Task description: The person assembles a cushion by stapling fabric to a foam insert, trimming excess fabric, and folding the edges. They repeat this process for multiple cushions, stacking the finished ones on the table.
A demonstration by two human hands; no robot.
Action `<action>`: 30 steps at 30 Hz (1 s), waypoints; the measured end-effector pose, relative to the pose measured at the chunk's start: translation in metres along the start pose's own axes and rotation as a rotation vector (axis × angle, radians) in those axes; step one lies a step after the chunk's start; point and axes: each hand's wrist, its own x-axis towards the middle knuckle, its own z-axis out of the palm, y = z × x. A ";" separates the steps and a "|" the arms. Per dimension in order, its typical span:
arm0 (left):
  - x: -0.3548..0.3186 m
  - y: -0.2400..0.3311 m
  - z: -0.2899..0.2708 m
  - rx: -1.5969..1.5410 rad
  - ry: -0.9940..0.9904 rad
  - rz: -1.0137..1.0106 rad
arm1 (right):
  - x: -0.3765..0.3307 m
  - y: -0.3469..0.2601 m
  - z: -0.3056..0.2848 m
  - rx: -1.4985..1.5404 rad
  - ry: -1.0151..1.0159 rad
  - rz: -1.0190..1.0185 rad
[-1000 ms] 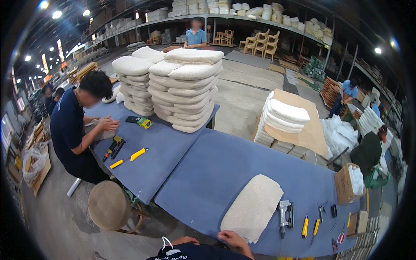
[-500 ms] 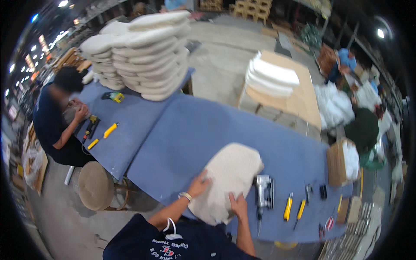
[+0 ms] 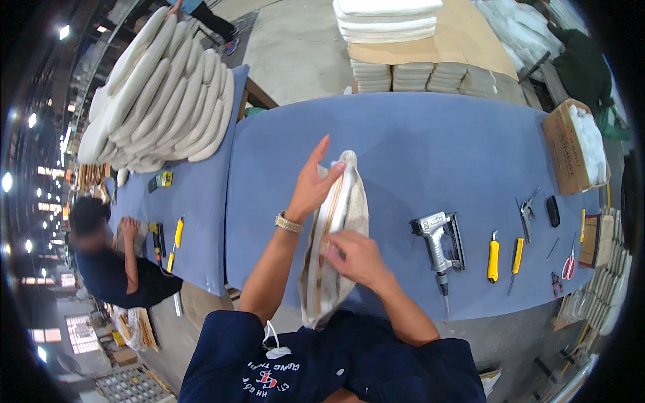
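A beige fabric-covered cushion [image 3: 360,201] stands on its edge in front of my chest. Its open side shows a pale strip and a thin brown edge running lengthwise. My left hand [image 3: 314,187] grips the far end, thumb over the top and index finger stretched away; the other fingers are partly hidden. Lower down, my right hand [image 3: 356,255] has its fingers curled against the cushion's open side, slightly blurred. Right of the cushion, a silver staple gun [image 3: 438,243] with a hose lies on the blue table [image 3: 403,148].
Yellow-handled tools, a cutter [image 3: 494,258] and a screwdriver [image 3: 517,258], lie at the right near red scissors [image 3: 570,266]. A carton [image 3: 566,151] stands at the far right corner. Stacked cushions [image 3: 161,101] rise at the far left; a co-worker [image 3: 124,258] sits below them.
The cushion, which lay tilted with its broad fabric face up, is now turned on edge. My left hand has moved to its far end, my right to its open side. My view has shifted rightward.
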 end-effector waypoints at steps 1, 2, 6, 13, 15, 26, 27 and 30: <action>0.015 0.000 0.004 0.102 -0.033 0.057 | 0.015 0.012 -0.003 -0.035 0.213 -0.053; 0.024 -0.006 0.005 0.230 -0.045 0.181 | 0.033 0.021 -0.009 -0.069 0.413 -0.111; 0.031 -0.012 0.019 0.202 -0.145 0.228 | 0.087 0.062 -0.018 0.063 0.797 0.264; 0.025 -0.032 0.043 -0.109 -0.050 0.174 | 0.091 0.102 -0.009 0.585 0.446 0.439; 0.028 -0.032 0.047 -0.146 -0.018 0.207 | 0.096 0.106 -0.020 0.663 0.423 0.432; 0.008 -0.056 0.057 -0.577 0.152 0.138 | 0.111 0.046 -0.018 -0.136 0.355 0.202; 0.007 -0.058 0.057 -0.622 0.174 0.154 | 0.111 0.041 -0.014 -0.161 0.346 0.212; 0.008 -0.062 0.047 -0.631 0.157 0.157 | 0.111 0.032 0.000 -0.252 0.300 0.210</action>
